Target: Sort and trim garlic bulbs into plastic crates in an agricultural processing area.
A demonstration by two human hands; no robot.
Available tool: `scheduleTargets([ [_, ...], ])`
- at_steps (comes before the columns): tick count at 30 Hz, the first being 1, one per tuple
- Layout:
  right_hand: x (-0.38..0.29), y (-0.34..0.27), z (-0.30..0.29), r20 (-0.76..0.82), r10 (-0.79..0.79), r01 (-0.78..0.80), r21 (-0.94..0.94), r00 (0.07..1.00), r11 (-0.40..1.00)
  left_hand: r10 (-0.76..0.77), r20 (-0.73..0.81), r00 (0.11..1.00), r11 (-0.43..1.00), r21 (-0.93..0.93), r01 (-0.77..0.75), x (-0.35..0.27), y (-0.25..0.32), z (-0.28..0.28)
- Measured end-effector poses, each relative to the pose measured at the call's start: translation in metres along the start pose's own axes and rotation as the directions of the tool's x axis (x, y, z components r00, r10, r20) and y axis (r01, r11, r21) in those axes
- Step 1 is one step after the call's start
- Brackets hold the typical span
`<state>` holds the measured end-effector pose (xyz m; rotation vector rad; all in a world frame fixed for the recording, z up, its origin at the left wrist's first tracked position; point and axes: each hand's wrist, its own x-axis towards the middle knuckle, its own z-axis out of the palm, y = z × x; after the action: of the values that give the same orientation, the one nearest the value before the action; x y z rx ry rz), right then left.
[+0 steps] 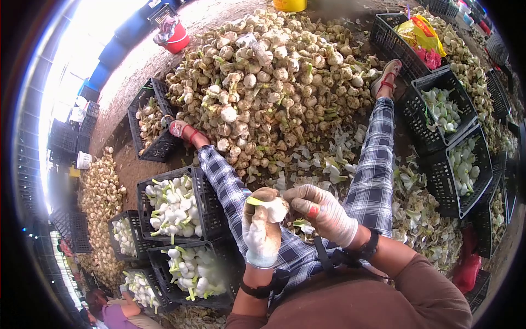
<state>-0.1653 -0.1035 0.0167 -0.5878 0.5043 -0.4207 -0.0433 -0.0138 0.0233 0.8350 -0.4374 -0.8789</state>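
Observation:
My left hand (262, 230), in a soiled white work glove, grips a garlic bulb (277, 209) with a short green stem pointing left. The bulb is mostly white, with brown at its right side. My right hand (322, 209), gloved too, is at the bulb's right side with its fingers curled. Whether those fingers pinch a bit of skin or the root end is hidden. A large heap of unpeeled garlic bulbs (263, 94) lies on the ground between my outstretched legs. Loose peeled skins (328, 160) are scattered at its near right edge.
At my left stand black plastic crates (211, 205) of cleaned white garlic. More crates (446, 144) of garlic line my right. A red bucket (177, 39) and a yellow bucket (290, 4) stand beyond the heap. Discarded skins (427, 222) pile at my right. A co-worker (119, 310) is at lower left.

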Motion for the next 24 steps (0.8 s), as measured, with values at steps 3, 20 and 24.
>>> scheduleTargets([
  [3, -0.003, 0.003, 0.007, 0.013, -0.328, 0.301, -0.435, 0.945, 0.849, 0.144, -0.054, 0.988, 0.935, 0.334, -0.119, 0.0, -0.003, 0.006],
  [20, 0.002, 0.012, 0.001, -0.276, -0.163, -0.018, -0.553, 0.947, 0.833, 0.115, -0.088, 0.989, 0.993, 0.019, -0.114, 0.008, 0.002, -0.009],
  [24, -0.003, 0.019, 0.016, -0.075, -0.298, 0.274, -0.235, 0.951, 0.933, 0.15, -0.021, 0.989, 0.951, 0.275, -0.138, 0.004, -0.006, -0.005],
])
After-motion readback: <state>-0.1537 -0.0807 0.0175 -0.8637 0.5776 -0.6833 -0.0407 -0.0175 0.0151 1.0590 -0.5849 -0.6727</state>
